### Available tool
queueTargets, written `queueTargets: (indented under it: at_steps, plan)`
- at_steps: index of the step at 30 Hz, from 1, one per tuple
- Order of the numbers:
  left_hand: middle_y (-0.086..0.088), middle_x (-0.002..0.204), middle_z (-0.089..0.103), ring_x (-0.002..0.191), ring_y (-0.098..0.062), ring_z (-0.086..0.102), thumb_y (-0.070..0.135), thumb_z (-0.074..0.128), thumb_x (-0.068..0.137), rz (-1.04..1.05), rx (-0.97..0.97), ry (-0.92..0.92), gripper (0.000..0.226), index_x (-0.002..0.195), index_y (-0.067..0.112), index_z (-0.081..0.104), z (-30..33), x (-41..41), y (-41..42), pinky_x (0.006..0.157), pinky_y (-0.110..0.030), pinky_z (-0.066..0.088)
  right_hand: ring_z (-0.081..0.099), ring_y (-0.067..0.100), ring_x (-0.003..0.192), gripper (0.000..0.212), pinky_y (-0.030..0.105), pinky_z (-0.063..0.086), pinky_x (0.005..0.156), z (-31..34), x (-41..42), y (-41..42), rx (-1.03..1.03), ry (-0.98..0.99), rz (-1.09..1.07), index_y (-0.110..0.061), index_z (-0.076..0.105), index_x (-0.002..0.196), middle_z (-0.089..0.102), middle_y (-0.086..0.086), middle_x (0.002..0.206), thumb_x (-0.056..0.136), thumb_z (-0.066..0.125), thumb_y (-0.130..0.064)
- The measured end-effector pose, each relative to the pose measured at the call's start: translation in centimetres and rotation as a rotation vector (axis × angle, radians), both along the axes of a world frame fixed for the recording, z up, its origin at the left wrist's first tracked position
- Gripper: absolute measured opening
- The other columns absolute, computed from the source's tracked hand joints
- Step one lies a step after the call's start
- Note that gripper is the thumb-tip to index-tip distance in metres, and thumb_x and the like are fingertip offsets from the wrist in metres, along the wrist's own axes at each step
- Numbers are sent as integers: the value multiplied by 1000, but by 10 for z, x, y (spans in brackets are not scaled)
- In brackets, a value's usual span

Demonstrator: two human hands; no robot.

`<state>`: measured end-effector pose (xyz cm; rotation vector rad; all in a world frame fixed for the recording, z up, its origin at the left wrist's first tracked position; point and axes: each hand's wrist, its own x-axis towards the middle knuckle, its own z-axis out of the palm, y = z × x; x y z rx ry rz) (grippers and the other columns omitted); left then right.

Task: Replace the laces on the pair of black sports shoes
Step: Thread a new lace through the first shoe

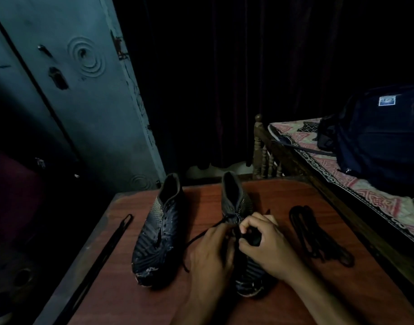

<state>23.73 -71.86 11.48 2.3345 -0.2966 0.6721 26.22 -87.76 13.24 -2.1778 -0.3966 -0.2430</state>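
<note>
Wooden table (283, 200), dim rm, L hand (211, 248) & R hand (268, 240) pinching, prob., lace (202, 235) on right shoe (236, 205), unlaced shoe (161, 231) at 9 o'clock, lace bundle (318, 235) at 3.

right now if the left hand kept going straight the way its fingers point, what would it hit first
Probably the right shoe: the left hand points up and away at its laced midsection, already pinching the lace there. Depth is hard to judge.

Two black shoes stand side by side on the reddish desk (295, 301), toes toward the person. The left shoe (157, 233) has no lace. Over the right shoe (238, 207), the left hand (213, 252) and right hand (267, 242) pinch its lace (201, 238). A flat lace (107, 249) lies at the left, a bundled lace (318, 238) at the right. A backpack (377, 137) rests on the bed (365, 191).
</note>
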Motion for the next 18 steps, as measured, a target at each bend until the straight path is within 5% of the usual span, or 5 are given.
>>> queueTargets:
  at_steps: [5, 11, 18]
  plan:
    - [18, 117, 63, 99, -2, 63, 56, 33, 90, 2, 109, 34, 46, 135, 56, 42, 4, -3, 3, 64, -5, 31, 42, 5, 104, 27, 16, 36, 85, 1, -1, 1, -10, -70, 14, -33, 49, 76, 54, -12, 91, 85, 69, -18]
    - [17, 112, 64, 93, -3, 65, 60, 37, 90, -13, 25, 34, 39, 126, 50, 47, 7, -2, 3, 73, -27, 52, 43, 7, 100, 31, 24, 39, 84, -3, -3, 7, 16, -137, 3, -32, 45, 77, 52, -12, 87, 81, 67, -11]
    - [18, 101, 46, 80, -5, 56, 50, 39, 95, -45, 22, 25, 20, 108, 38, 48, 8, -2, 2, 65, -28, 46, 46, 9, 102, 28, 27, 42, 86, -7, -2, 9, 51, -174, -52, -36, 52, 79, 57, -14, 89, 80, 69, -14]
